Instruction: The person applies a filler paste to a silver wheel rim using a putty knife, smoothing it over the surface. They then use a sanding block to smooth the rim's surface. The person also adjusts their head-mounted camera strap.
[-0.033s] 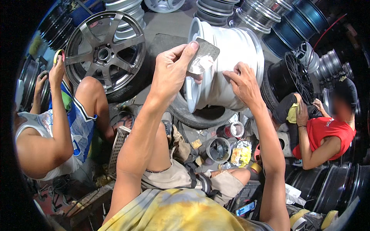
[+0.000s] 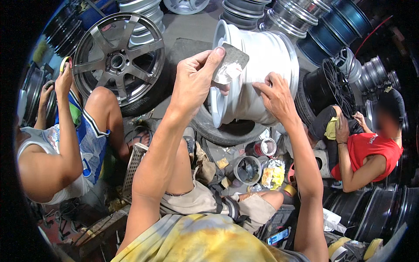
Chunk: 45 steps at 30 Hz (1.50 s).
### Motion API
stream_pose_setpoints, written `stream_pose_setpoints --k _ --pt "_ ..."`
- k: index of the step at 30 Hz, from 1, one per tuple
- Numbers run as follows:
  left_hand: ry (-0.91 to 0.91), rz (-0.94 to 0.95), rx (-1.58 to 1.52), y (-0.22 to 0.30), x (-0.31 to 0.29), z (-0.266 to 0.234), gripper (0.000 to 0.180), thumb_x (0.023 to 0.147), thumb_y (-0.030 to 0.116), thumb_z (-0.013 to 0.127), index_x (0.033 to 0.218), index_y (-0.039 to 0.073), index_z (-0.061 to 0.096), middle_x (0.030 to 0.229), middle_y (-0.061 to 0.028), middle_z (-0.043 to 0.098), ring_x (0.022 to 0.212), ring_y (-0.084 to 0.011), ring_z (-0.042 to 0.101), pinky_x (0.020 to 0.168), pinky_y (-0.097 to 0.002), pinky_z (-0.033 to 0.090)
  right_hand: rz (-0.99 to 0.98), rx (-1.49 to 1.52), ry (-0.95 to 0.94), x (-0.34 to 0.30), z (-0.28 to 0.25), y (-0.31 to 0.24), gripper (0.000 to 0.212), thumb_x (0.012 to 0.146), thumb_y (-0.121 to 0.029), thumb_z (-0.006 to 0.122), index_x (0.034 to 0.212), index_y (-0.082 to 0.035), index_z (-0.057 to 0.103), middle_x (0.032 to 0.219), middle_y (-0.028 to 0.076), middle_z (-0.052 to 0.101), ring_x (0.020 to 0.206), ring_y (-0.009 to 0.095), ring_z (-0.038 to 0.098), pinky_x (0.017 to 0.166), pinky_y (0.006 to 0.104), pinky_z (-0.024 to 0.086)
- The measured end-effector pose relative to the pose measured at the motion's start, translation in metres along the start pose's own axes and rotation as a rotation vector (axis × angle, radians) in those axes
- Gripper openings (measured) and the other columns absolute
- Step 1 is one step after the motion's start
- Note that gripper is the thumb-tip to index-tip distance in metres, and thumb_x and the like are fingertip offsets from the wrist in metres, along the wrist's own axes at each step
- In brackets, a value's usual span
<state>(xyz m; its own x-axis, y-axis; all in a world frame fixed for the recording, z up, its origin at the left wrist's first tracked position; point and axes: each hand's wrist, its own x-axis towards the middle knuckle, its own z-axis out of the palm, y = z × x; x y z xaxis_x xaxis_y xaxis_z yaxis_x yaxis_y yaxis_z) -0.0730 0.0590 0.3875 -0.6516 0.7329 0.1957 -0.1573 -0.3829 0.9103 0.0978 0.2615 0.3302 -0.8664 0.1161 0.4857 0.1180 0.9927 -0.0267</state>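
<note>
My left hand (image 2: 191,83) pinches a thin grey metal plate (image 2: 231,54) between thumb and fingers. White paste (image 2: 230,71) is smeared over the plate's lower part. Behind it, a silver-white wheel rim (image 2: 262,48) lies on its side with its barrel facing me. My right hand (image 2: 277,96) rests against the barrel's right part, index finger stretched out onto the surface and the other fingers bent. Nothing shows in that hand. A tire (image 2: 231,136) lies beneath the rim.
Below the tire are a grey tub (image 2: 247,169) and a red container (image 2: 264,147). A dark spoked wheel (image 2: 118,61) stands at the left. Co-workers sit on both sides, one in a red shirt (image 2: 371,153). Stacked rims (image 2: 334,28) line the back.
My right hand has shifted very slightly along the rim's barrel, its fingers a little lower. The left hand and the plate stay in place.
</note>
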Motion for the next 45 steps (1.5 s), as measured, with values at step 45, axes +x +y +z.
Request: stream_pose_setpoints --k 45 --pt "0.083 0.071 0.121 -0.006 0.009 -0.008 0.035 0.103 0.029 0.063 0.105 -0.005 0.072 0.073 -0.0052 0.068 0.056 -0.0093 0.062 0.049 -0.0238 0.050 0.250 0.400 0.189 0.006 0.028 -0.036 0.046 0.080 0.005 0.066 0.120 -0.016 0.075 0.095 0.012 0.051 0.091 0.029 0.056 0.084 0.0414 0.047"
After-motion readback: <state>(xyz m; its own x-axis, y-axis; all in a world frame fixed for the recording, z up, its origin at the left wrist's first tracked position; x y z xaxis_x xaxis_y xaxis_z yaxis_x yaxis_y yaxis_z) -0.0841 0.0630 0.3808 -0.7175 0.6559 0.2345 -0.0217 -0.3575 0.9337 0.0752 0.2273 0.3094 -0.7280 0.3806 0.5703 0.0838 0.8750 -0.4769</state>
